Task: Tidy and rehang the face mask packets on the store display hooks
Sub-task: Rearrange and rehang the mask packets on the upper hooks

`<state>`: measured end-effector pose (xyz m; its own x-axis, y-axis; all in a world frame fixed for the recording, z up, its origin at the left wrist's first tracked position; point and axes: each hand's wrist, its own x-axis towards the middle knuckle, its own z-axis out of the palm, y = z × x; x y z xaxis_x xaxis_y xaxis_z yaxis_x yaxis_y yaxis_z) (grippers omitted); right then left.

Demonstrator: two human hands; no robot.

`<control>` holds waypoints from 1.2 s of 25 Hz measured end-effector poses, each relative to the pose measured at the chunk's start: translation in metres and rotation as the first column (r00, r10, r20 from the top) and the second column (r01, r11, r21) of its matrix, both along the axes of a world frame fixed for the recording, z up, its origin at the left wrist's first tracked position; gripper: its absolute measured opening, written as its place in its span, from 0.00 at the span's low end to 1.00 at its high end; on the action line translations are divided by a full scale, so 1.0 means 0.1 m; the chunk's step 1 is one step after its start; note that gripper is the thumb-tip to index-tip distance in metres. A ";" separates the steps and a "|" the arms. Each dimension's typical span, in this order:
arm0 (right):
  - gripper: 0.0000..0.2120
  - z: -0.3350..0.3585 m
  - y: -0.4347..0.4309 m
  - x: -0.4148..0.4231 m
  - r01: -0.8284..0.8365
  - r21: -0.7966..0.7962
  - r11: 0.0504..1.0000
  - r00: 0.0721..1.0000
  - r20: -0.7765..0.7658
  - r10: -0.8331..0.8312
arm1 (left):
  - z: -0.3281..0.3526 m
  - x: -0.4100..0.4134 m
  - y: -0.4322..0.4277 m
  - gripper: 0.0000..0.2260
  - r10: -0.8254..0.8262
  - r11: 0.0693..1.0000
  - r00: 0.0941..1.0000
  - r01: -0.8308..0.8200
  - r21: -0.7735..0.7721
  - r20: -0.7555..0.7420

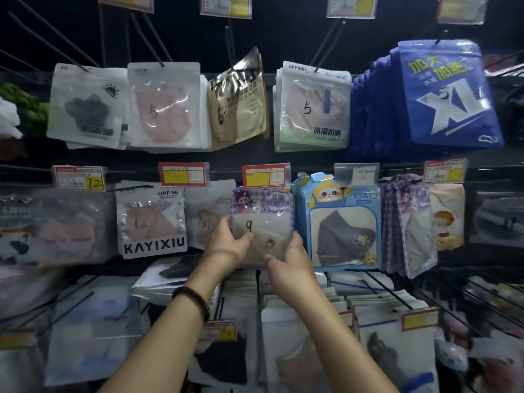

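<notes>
Both hands grip one purple children's mask packet [262,222], marked "9", in the middle row. The left hand [230,245] clasps its left edge; the right hand [289,258] pinches its lower right corner. The packet sits just below a red price tag [264,176], beside a blue packet [338,222].

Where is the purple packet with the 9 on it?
In the head view, the purple packet sits mid-frame in the middle row, held by the left hand and right hand, just left of the blue cartoon packet.

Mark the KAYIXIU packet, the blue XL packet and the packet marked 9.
KAYIXIU packet [154,248]: head view, black name band.
blue XL packet [450,106]: head view, white XL lettering.
packet marked 9 [266,222]: head view, clear window.
</notes>
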<state>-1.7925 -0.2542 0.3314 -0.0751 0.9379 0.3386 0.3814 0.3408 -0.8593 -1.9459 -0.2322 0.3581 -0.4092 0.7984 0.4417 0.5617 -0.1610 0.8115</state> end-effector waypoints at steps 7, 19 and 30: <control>0.41 -0.07 -0.01 -0.09 0.069 0.040 0.997 0.998 -0.001 -0.069 | -0.05 -0.05 -0.05 0.26 0.043 0.999 0.999 -0.043 -0.009 -0.028; 0.14 -0.16 -0.42 0.14 0.213 0.222 0.951 0.836 -0.545 -0.061 | -0.14 -0.13 -0.70 0.12 -0.151 0.947 0.870 -0.010 0.322 0.470; 0.15 -0.51 -0.60 0.79 0.240 0.204 0.949 0.753 -0.657 -0.049 | -0.67 0.53 -1.05 0.13 -0.274 0.890 0.818 0.016 0.456 0.506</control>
<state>-1.7134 -0.3145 0.2809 0.3762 0.7888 0.4862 -0.1583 0.5717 -0.8051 -1.8934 -0.3372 0.2907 -0.5759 0.6617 0.4801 -0.0106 -0.5933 0.8049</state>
